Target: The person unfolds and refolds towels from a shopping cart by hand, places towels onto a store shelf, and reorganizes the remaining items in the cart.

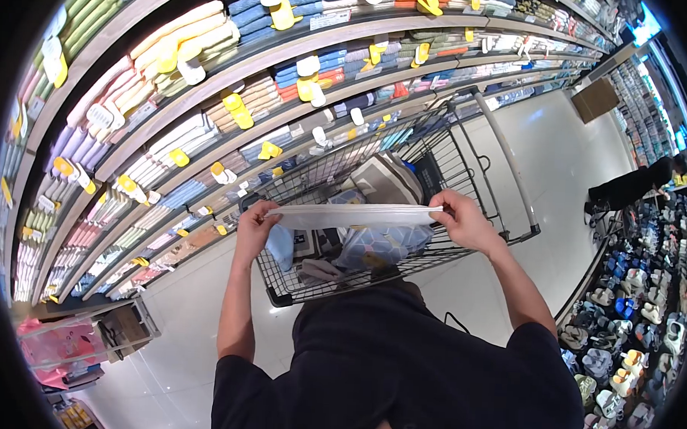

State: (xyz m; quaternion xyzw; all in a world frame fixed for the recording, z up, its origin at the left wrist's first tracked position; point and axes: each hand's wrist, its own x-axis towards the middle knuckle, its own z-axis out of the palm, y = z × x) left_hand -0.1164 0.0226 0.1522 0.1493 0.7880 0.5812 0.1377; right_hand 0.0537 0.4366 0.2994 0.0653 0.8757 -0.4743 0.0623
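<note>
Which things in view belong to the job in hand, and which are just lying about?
Job in hand:
long white folded strip, held at its ends by left hand and right hand
black wire shopping cart beneath, probably

Lying about:
multicoloured folded fabrics on shelves
rows of mixed-colour shoes
brown rectangular box
pink printed item, lower left

A long, narrow white strip [359, 217], plain and smooth-looking, its material hard to tell, stretches almost straight from left to right. Held up at both ends, it spans the space above a wire shopping cart [281, 298], inward of the cart's near edge.
</note>
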